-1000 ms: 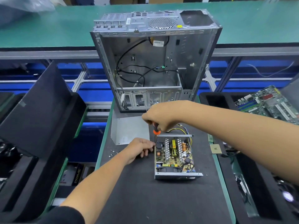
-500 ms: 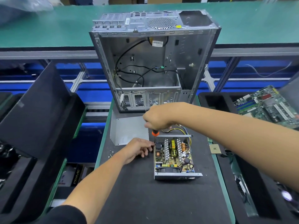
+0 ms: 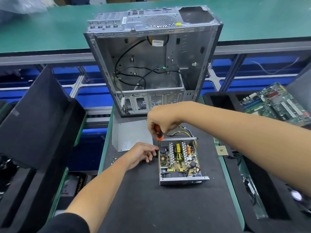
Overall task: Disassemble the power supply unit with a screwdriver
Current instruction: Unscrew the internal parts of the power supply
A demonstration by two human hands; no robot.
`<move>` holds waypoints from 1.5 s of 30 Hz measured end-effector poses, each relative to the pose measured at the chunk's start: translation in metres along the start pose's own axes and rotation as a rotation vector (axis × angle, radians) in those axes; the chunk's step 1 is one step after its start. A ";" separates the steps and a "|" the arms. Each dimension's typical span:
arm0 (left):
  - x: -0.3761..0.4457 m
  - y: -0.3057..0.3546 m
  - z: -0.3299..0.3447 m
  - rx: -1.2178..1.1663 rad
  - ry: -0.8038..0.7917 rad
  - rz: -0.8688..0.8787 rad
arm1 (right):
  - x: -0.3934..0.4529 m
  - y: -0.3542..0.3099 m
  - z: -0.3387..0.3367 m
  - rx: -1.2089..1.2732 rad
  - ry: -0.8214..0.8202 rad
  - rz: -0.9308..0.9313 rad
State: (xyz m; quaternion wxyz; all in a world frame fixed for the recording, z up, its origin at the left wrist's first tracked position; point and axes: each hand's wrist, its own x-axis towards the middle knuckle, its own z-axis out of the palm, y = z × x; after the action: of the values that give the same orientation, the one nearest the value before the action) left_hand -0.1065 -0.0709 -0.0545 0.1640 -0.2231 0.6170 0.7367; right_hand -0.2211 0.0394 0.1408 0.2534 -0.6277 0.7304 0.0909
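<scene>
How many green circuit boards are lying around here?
2. One sits inside the open power supply unit on the black mat; the other, a motherboard, lies in the tray at far right. More may be hidden in the foam trays.

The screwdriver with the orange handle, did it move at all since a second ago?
Barely. The right hand still grips the screwdriver, upright at the far left corner of the open power supply unit; hand and tool sit a touch higher than a second ago, perhaps only from turning. Nothing was picked up or let go. The left hand still rests against the unit's left side, and the unit has not shifted.
</scene>
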 end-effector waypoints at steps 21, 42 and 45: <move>-0.002 -0.001 0.000 0.000 0.017 0.000 | 0.006 -0.005 0.000 -0.041 0.050 -0.024; -0.003 0.003 0.003 -0.017 0.006 0.005 | -0.002 -0.009 0.013 -0.046 0.159 0.067; -0.003 0.002 0.002 -0.013 0.002 0.006 | 0.000 -0.008 0.013 -0.173 0.164 0.198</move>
State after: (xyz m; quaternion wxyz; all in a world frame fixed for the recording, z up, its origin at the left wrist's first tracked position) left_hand -0.1050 -0.0696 -0.0507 0.1596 -0.2227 0.6129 0.7411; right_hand -0.2095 0.0437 0.1308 0.1275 -0.5773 0.7966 0.1264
